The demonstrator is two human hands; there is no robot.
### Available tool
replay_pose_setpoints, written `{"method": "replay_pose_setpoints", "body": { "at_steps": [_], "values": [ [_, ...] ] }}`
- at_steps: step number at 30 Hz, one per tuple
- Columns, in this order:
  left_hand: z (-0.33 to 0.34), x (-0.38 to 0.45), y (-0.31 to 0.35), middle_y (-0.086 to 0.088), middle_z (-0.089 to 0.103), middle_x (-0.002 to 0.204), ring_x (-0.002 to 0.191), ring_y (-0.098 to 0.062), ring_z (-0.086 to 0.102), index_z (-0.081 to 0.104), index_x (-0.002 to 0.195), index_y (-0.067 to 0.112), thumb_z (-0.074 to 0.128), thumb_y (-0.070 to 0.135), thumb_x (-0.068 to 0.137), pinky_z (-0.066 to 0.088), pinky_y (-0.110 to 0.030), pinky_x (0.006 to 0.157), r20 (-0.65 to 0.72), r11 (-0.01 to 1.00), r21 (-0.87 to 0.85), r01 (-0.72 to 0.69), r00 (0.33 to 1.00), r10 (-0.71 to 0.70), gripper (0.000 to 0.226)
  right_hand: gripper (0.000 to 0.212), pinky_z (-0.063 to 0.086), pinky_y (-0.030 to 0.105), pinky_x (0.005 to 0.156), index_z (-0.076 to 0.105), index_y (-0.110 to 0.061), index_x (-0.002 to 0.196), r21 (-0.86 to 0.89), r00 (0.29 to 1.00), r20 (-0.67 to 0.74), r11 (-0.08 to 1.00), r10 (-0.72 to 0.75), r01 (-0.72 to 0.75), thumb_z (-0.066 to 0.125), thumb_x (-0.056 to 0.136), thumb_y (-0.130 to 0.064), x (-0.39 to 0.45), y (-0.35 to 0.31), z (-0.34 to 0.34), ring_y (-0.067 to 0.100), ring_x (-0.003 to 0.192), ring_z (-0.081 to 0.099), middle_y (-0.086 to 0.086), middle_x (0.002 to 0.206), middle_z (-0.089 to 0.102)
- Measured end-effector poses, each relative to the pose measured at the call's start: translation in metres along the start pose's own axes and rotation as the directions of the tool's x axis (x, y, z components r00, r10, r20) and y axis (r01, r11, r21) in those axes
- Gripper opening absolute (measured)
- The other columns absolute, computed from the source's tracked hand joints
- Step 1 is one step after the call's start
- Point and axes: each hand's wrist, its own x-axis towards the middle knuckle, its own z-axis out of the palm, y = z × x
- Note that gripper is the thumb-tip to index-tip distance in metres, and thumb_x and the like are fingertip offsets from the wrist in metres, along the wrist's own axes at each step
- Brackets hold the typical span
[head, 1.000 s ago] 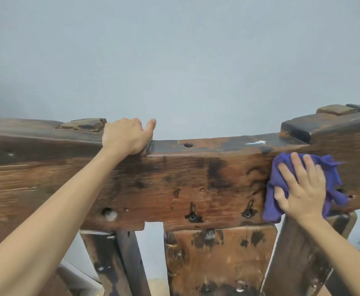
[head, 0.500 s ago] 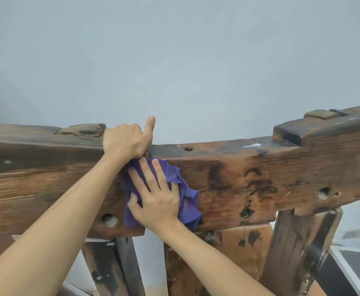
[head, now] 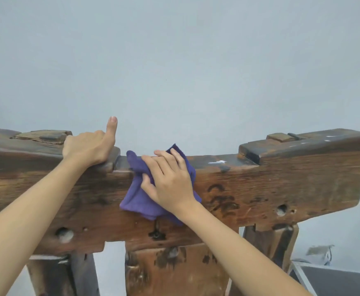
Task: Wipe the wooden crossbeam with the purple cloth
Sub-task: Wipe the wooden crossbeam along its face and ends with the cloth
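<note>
A dark, worn wooden crossbeam (head: 271, 189) runs across the view, with a lowered notch in its top between two raised ends. The purple cloth (head: 136, 199) drapes over the top front edge near the notch's left end. My right hand (head: 170, 180) presses flat on the cloth, fingers reaching onto the beam's top. My left hand (head: 87, 148) grips the raised left part of the beam's top, thumb pointing up, just left of the cloth.
Wooden legs (head: 268, 246) and a middle board (head: 174, 272) stand under the beam. A plain grey wall (head: 174, 60) is close behind. A dark panel with a pale frame (head: 333, 280) lies at the lower right. A small white mark (head: 217, 162) sits on the notch's top.
My right hand swept the cloth from the beam's right side to the left, and it has now moved up onto the top edge of the notch. My left thumb has lifted.
</note>
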Motion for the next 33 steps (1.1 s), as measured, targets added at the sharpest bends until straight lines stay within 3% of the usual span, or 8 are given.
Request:
{"method": "replay_pose_setpoints", "body": {
  "at_steps": [3, 10, 13, 15, 17, 22, 29, 33],
  "values": [
    [0.001, -0.003, 0.002, -0.022, 0.069, 0.105, 0.092, -0.035, 0.058, 0.059, 0.086, 0.015, -0.016, 0.07, 0.087, 0.034, -0.049, 0.083, -0.03, 1.0, 0.01, -0.016, 0.999, 0.016, 0.093, 0.038, 0.05, 0.046, 0.09, 0.058, -0.015, 0.12, 0.085, 0.998, -0.05, 0.996, -0.036, 0.04, 0.059, 0.083, -0.008, -0.012, 0.03, -0.02, 0.03, 0.106, 0.057, 0.006, 0.109, 0.065],
    [0.002, -0.004, 0.006, -0.019, 0.069, 0.101, 0.091, -0.035, 0.058, 0.058, 0.079, 0.019, -0.016, 0.073, 0.086, 0.03, -0.046, 0.079, -0.059, 0.999, 0.027, -0.028, 0.998, 0.029, 0.092, 0.028, 0.032, 0.022, 0.1, 0.054, -0.008, 0.126, 0.099, 0.819, -0.319, 0.877, 0.476, -0.471, 0.046, 0.1, -0.012, 0.013, 0.119, -0.09, 0.028, 0.107, 0.049, 0.01, 0.119, 0.059],
    [0.001, -0.004, 0.007, -0.019, 0.07, 0.101, 0.1, -0.037, 0.062, 0.062, 0.084, 0.019, -0.016, 0.075, 0.085, 0.029, -0.047, 0.079, -0.048, 0.999, 0.037, -0.038, 0.998, 0.04, 0.096, 0.034, 0.04, 0.04, 0.09, 0.055, -0.016, 0.128, -0.164, 0.82, 0.1, 0.823, 0.563, -0.545, 0.039, 0.103, -0.031, 0.022, 0.149, -0.109, 0.032, 0.108, 0.054, 0.009, 0.118, 0.064],
    [-0.001, -0.003, 0.008, -0.016, 0.072, 0.103, 0.104, -0.037, 0.063, 0.068, 0.092, 0.02, -0.015, 0.076, 0.084, 0.032, -0.048, 0.084, -0.007, 0.994, 0.083, -0.068, 0.998, 0.069, 0.1, 0.039, 0.041, 0.042, 0.083, 0.064, -0.019, 0.114, -0.515, 0.724, 0.403, 0.793, 0.56, -0.326, 0.032, 0.104, -0.039, 0.021, 0.157, -0.106, 0.036, 0.103, 0.061, 0.011, 0.107, 0.072],
    [-0.003, -0.005, 0.009, -0.016, 0.071, 0.114, 0.113, -0.037, 0.061, 0.07, 0.105, 0.024, -0.011, 0.074, 0.087, 0.035, -0.05, 0.093, 0.056, 0.986, 0.133, -0.105, 0.994, 0.098, 0.097, 0.051, 0.038, 0.041, 0.082, 0.068, -0.022, 0.096, -0.592, 0.592, 0.572, 0.785, 0.568, -0.181, 0.024, 0.103, -0.046, 0.026, 0.155, -0.102, 0.035, 0.099, 0.062, 0.012, 0.101, 0.075],
    [-0.003, -0.009, 0.014, -0.019, 0.067, 0.124, 0.117, -0.037, 0.058, 0.069, 0.119, 0.016, 0.006, 0.054, 0.1, 0.035, -0.05, 0.099, 0.035, 0.994, 0.096, -0.06, 0.998, 0.057, 0.076, 0.052, 0.038, 0.041, 0.079, 0.066, -0.022, 0.106, -0.54, 0.374, 0.676, 0.772, 0.635, -0.334, 0.021, 0.099, -0.048, 0.04, 0.135, -0.076, 0.032, 0.097, 0.062, 0.007, 0.111, 0.072],
    [-0.007, -0.01, 0.015, -0.016, 0.068, 0.121, 0.111, -0.034, 0.06, 0.067, 0.114, 0.017, 0.035, 0.033, 0.089, 0.033, -0.045, 0.087, 0.042, 0.997, 0.072, -0.015, 0.999, 0.012, 0.043, 0.048, 0.034, 0.042, 0.08, 0.062, -0.025, 0.115, -0.213, 0.371, 0.859, 0.904, 0.353, -0.37, 0.023, 0.097, -0.047, 0.087, 0.016, 0.005, 0.029, 0.103, 0.06, 0.005, 0.123, 0.068],
    [-0.01, -0.009, 0.014, -0.014, 0.068, 0.123, 0.112, -0.033, 0.062, 0.067, 0.113, 0.018, 0.037, 0.032, 0.088, 0.03, -0.043, 0.082, 0.061, 0.999, 0.043, -0.03, 0.998, 0.028, 0.041, 0.043, 0.035, 0.042, 0.08, 0.063, -0.024, 0.113, -0.066, 0.485, 0.838, 0.928, 0.25, -0.366, 0.028, 0.094, -0.041, 0.1, -0.033, 0.031, 0.031, 0.109, 0.062, 0.006, 0.124, 0.069]
  ]
}}
